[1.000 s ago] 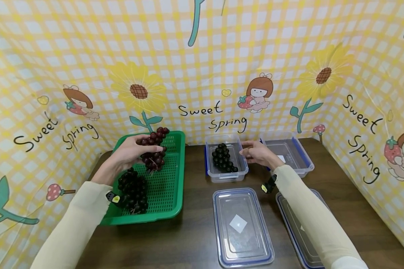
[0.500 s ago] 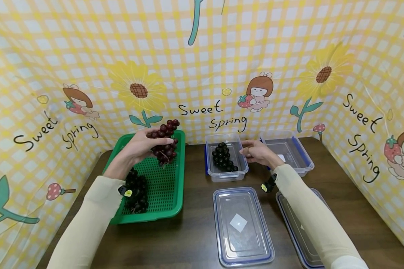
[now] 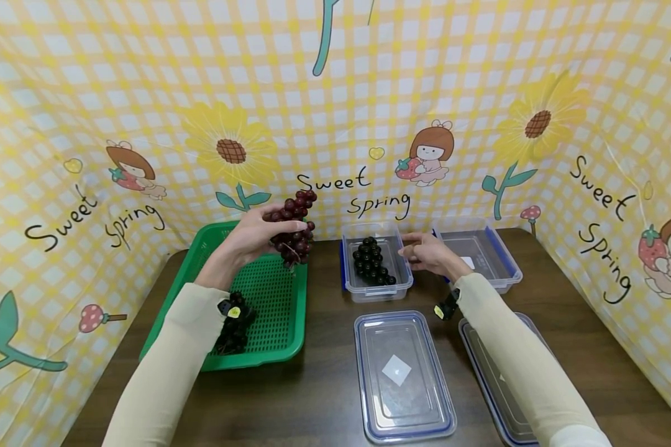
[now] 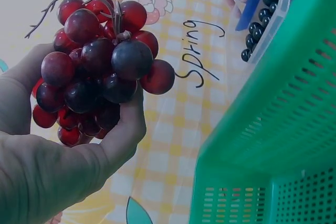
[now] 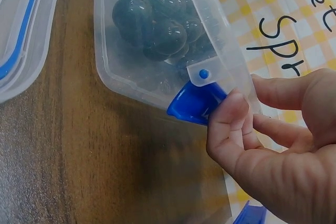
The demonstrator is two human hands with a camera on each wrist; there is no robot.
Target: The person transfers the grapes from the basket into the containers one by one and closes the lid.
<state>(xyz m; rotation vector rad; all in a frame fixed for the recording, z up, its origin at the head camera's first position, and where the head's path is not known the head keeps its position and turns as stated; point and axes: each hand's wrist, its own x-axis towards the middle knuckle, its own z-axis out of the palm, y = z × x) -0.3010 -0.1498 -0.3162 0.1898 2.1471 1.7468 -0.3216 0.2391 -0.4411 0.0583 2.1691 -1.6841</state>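
A bunch of dark red grapes point(image 3: 295, 228) hangs in my left hand point(image 3: 257, 233), above the right rim of the green basket point(image 3: 299, 323). In the left wrist view, thumb and fingers curl round the red grapes point(image 4: 97, 59), their brown stem on top. My right hand point(image 3: 425, 254) pinches the right side of a clear plastic food container point(image 3: 377, 292). In the right wrist view, the thumb presses by the container's blue latch point(image 5: 197, 100), with other fingers along the rim. Inside that container lies a bunch of black grapes point(image 3: 371, 261).
More black grapes point(image 3: 237, 326) lie in the basket, partly behind my left sleeve. A second clear container point(image 3: 481, 254) stands at the right. Two clear lids lie in front: one lid point(image 3: 405, 403) near the middle, the other lid point(image 3: 497, 379) under my right forearm. Patterned cloth point(image 3: 335, 124) surrounds the table.
My left hand has carried the red grapes rightward and slightly up, from over the basket's middle to its right rim. My right hand has stayed at the container.
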